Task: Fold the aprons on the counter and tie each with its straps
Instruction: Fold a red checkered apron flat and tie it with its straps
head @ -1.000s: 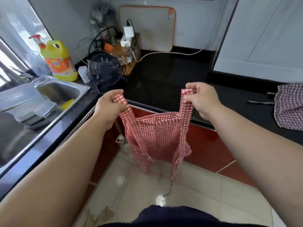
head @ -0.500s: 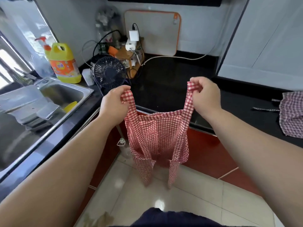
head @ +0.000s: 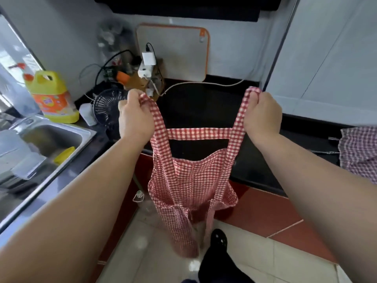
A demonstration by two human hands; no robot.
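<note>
A red-and-white checked apron hangs in the air in front of the black counter, its lower part dangling toward the floor. My left hand grips the top of its left shoulder strap. The right shoulder strap is gripped at its top by my right hand. Both straps are pulled apart and a cross band stretches between them. A second apron, purple-and-white checked, lies bunched on the counter at the far right, its thin strap trailing left.
A steel sink with plastic tubs lies at left, a yellow detergent jug behind it. A small black fan, chargers and cables crowd the back corner before a white cutting board. A plastic bottle stands on the tiled floor.
Both hands have risen and spread apart, lifting the red apron higher and pulling the straps wide. The view has tilted up.
</note>
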